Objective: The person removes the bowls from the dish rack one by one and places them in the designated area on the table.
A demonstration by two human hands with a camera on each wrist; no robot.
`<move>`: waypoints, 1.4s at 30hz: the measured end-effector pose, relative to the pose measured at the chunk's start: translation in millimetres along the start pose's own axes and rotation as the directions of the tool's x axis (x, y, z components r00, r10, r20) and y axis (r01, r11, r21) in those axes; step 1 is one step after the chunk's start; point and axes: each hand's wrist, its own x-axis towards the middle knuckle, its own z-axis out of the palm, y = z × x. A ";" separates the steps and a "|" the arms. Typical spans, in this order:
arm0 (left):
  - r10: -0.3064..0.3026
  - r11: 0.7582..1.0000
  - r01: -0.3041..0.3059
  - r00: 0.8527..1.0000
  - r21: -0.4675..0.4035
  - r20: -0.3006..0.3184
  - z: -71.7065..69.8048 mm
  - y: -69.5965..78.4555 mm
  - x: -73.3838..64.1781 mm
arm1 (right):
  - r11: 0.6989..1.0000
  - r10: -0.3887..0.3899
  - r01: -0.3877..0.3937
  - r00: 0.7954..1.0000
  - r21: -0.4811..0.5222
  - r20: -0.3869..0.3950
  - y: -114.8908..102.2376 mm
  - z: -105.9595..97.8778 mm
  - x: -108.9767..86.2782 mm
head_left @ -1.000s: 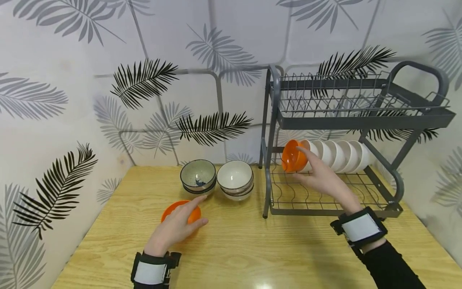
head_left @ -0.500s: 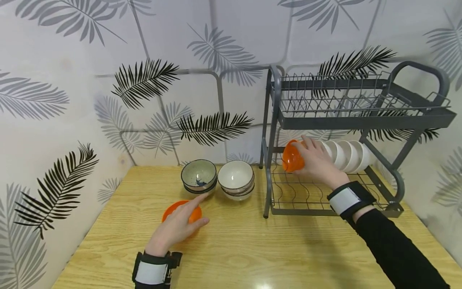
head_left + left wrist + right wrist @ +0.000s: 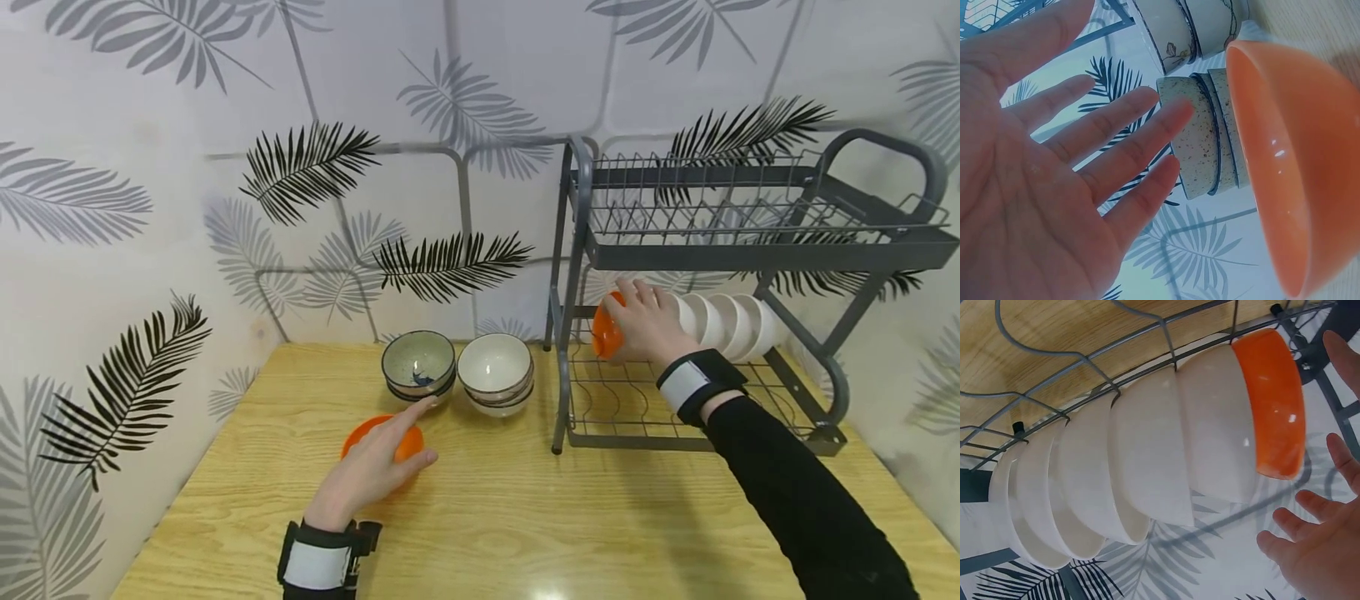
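My left hand (image 3: 371, 467) hovers over an orange bowl (image 3: 408, 446) on the table, fingers extended. In the left wrist view, the palm faces the camera with spread fingers, apart from that orange bowl (image 3: 1329, 156). On the lower rack shelf, a second orange bowl (image 3: 606, 335) stands on its side at the left end of a row of white bowls (image 3: 750, 329). Its base sits inside the end white bowl (image 3: 1216, 425). My right hand (image 3: 648, 321) overlaps this orange bowl in the head view. In the right wrist view, its loosely bent fingers (image 3: 1304, 528) show a gap from the orange rim (image 3: 1275, 406).
A two-tier grey dish rack (image 3: 765, 257) stands at the right; its upper tier overhangs the right hand. Behind the left hand are a stack of speckled green-grey bowls (image 3: 416, 358) and a stack of cream bowls (image 3: 495, 367). A patterned wall backs the wooden table (image 3: 495, 517).
My right hand has moved in over the racked orange bowl and its wrist has turned, so more of the bowl is covered. The left hand stays over the table bowl.
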 end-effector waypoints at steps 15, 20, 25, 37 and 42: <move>0.010 1.000 -0.010 1.000 -0.005 0.006 -0.2 4.7 0.8 | 0.997 -0.023 0.029 0.996 -0.069 0.082 2.2 19.5 13.6; 0.011 1.000 -0.011 1.000 -0.006 0.009 -1.1 6.1 0.6 | 0.997 -0.011 0.016 0.998 -0.072 0.066 1.9 23.7 16.6; 0.006 1.000 -0.006 1.000 -0.012 0.011 -2.3 7.3 0.1 | 0.995 -0.005 0.007 1.000 -0.095 0.030 2.9 29.1 19.1; -0.013 1.000 0.013 1.000 0.009 0.002 -2.3 6.6 -1.6 | 0.985 -0.006 0.004 1.000 -0.173 -0.013 3.6 39.6 26.8; -0.017 1.000 0.017 1.000 0.002 0.000 -2.9 5.5 -2.3 | 0.985 -0.034 0.026 0.998 -0.169 -0.045 1.8 41.1 28.1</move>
